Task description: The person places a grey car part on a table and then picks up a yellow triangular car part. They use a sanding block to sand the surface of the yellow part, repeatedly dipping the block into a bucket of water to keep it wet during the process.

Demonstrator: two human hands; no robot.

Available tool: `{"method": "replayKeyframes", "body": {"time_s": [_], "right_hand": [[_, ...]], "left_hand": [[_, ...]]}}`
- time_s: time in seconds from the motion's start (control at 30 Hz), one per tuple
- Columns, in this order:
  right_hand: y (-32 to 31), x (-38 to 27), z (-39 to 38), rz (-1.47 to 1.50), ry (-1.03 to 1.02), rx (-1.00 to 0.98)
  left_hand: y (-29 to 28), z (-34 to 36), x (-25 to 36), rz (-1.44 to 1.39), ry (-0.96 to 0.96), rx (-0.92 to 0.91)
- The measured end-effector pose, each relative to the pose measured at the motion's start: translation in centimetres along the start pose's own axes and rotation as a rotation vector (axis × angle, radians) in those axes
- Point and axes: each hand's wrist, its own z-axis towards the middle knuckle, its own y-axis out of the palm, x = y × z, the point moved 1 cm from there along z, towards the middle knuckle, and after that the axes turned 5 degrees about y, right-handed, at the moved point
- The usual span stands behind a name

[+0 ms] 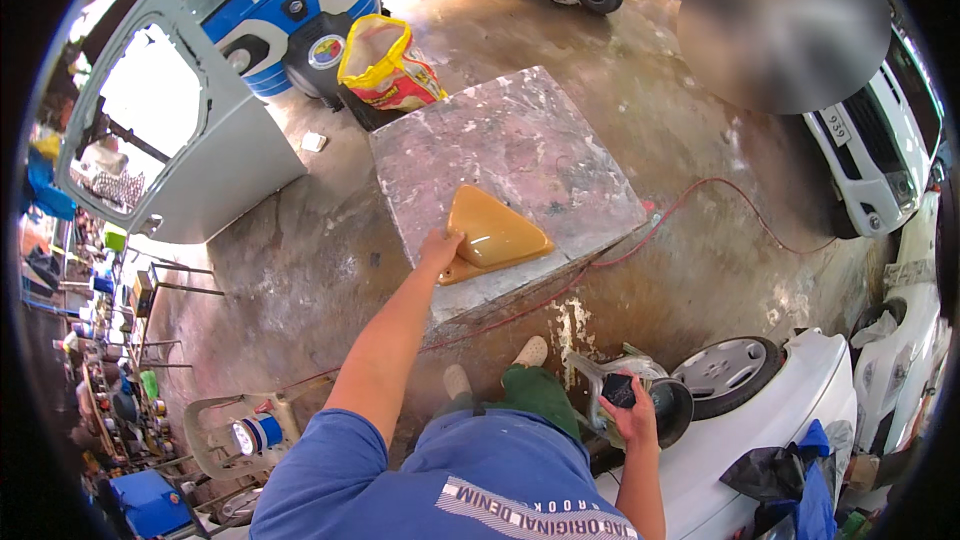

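Observation:
A glossy mustard-coloured triangular panel (495, 230) lies on the near part of a square, paint-splattered work block (470, 135). My left hand (442, 248) grips the panel's left edge, thumb and fingers on it, with my forearm reaching up from below. My right hand (630, 410) is down by my right side, fingers wrapped round a small dark block or pad (617, 389); I cannot make out exactly what it is.
A red-yellow sack (385, 75), a blue vehicle front (270, 25) and a grey door (215, 175) stand beyond. White car parts and a wheel (725, 375) are close right, a chair (215, 440) and cluttered shelving (105, 380) left. A red hose (700, 185) crosses the floor.

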Motion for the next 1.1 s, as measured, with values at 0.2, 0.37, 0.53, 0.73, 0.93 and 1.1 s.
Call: {"method": "replayKeyframes", "body": {"time_s": [0.2, 0.37, 0.53, 0.73, 0.93, 1.1], "right_hand": [[-2.6, -3.2, 3.4, 0.092, 0.021, 0.008], [-2.4, -5.8, 7.3, 0.027, -0.006, 0.023], [0.6, -7.1, 8.5, -0.052, -0.001, 0.041], [6.3, -5.8, 10.2, 0.009, -0.086, 0.003], [15.1, -4.6, 12.5, 0.254, -0.02, 0.105], [21.1, -4.5, 16.8, 0.578, -0.307, 0.015]], "left_hand": [[-0.3, 0.1, 2.3, -0.282, -0.129, -0.019], [-1.5, -0.9, 4.7, -0.904, -0.25, -0.313], [-2.6, -2.2, 5.2, -1.129, -0.239, -0.468], [-2.3, -6.4, 9.9, -1.083, -0.082, -0.364], [-5.3, -12.9, 14.8, -1.203, 0.097, -0.549], [-6.9, -14.8, 16.1, -1.029, 0.295, -0.769]]}}
